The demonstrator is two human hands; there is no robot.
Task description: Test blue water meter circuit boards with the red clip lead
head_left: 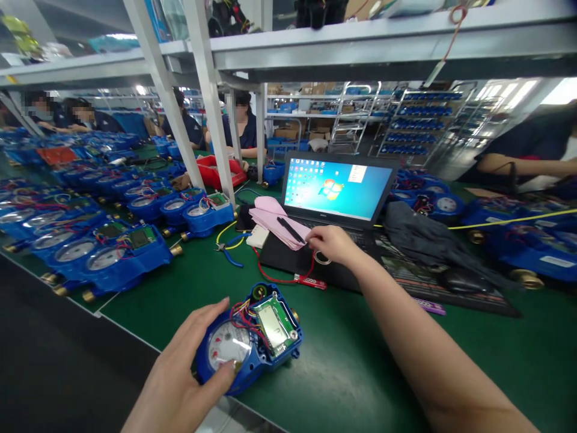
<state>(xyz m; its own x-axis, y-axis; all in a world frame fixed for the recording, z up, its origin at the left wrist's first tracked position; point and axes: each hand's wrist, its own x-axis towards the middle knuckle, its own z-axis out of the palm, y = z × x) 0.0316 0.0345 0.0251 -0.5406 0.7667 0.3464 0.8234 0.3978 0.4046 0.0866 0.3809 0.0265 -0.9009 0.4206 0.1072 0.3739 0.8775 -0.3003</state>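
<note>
My left hand point(192, 361) grips a blue water meter point(253, 390) at the near edge of the green bench, with the thumb over its round dial. The meter's housing is uncovered and shows a green circuit board with a small display point(273, 325) and several coloured wires. My right hand point(332, 243) reaches over the laptop point(340, 187), its fingers pinched together at the edge of a folded pink paper pad point(273, 221). What those fingers hold, if anything, is hidden. A black pen point(291, 230) lies on the pad. Below the hand runs a thin red cable point(274, 279).
Rows of blue meters point(108, 260) fill the bench's left side. Blue-handled pliers point(231, 255) lie beside the laptop. On the right are a dark cloth point(417, 240), a keyboard point(489, 299), a mouse point(464, 280) and more meters. Metal posts point(208, 90) carry a shelf overhead. Several people sit beyond.
</note>
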